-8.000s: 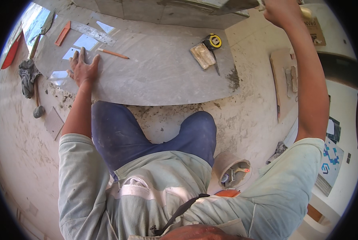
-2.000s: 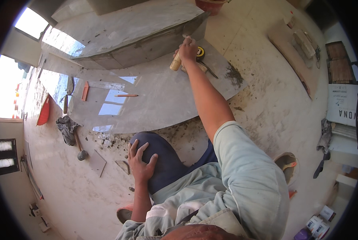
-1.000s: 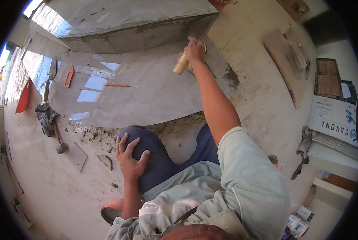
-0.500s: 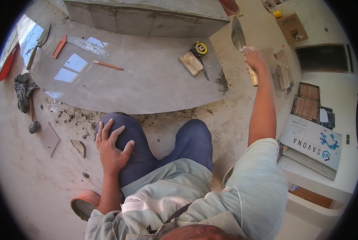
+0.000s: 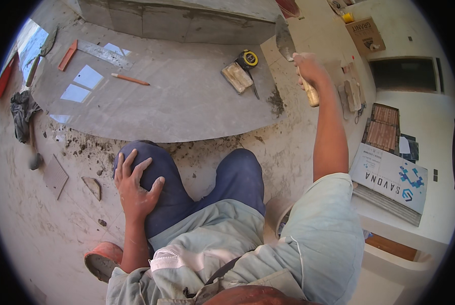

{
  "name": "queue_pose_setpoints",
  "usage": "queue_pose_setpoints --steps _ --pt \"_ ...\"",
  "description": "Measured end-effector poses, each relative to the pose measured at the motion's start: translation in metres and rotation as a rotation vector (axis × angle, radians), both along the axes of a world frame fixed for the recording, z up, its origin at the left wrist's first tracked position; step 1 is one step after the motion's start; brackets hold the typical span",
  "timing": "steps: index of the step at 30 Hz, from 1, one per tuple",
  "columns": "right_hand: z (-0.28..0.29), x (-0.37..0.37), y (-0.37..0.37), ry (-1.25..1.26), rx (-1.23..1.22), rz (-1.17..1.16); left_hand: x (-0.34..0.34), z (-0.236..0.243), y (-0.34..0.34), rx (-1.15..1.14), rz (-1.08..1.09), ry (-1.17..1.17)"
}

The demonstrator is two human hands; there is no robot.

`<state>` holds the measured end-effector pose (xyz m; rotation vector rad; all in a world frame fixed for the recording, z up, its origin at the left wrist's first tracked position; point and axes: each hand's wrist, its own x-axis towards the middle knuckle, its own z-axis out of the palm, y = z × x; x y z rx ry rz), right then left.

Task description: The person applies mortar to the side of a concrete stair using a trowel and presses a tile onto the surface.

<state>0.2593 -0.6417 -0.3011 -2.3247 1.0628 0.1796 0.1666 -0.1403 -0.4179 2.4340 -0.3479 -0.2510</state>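
Note:
My right hand (image 5: 311, 71) is wrapped round the wooden handle of a trowel (image 5: 285, 39), its pointed grey blade aimed away from me near the corner of the raised tiled block. My left hand (image 5: 138, 185) rests on my left knee, fingers spread, holding nothing. In front of my knees lies a large grey tile slab (image 5: 166, 109). On it are a yellow and black tape measure (image 5: 247, 59), a small dusty block (image 5: 237, 78), a pencil (image 5: 131, 80) and a try square (image 5: 98, 52) with an orange handle.
A tiled step (image 5: 187, 25) stands beyond the slab. At left lie a dark rag (image 5: 21, 114), a mallet (image 5: 35, 160), tile offcuts (image 5: 55, 176) and another trowel (image 5: 48, 41). An orange bucket (image 5: 103, 259) sits by my left elbow. At right are tile boxes (image 5: 387, 178) and a brown carton (image 5: 366, 35).
The whole view has shifted slightly, moving the scene left and a little up. The trowel has swung a bit further left in my right hand. My left hand stays on the knee.

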Motion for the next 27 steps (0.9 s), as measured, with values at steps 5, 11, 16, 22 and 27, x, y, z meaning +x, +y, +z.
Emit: queue_pose_setpoints --steps 5,11,16,22,27 --pt "0.006 -0.002 -0.028 0.088 0.05 -0.15 0.001 0.001 -0.002 0.001 -0.005 0.009" --pt "-0.01 0.001 -0.005 0.074 -0.053 0.306 0.002 0.003 -0.004 0.025 -0.015 -0.001" --pt "0.027 0.002 -0.014 0.039 -0.308 0.28 0.001 0.003 -0.003 0.027 -0.018 -0.009" --pt "0.116 -0.006 -0.078 0.301 -0.989 0.465 0.002 -0.003 -0.004 -0.007 -0.016 -0.014" --pt "0.127 0.033 -0.097 0.395 -1.572 0.787 0.001 0.0 -0.002 0.005 -0.001 -0.012"
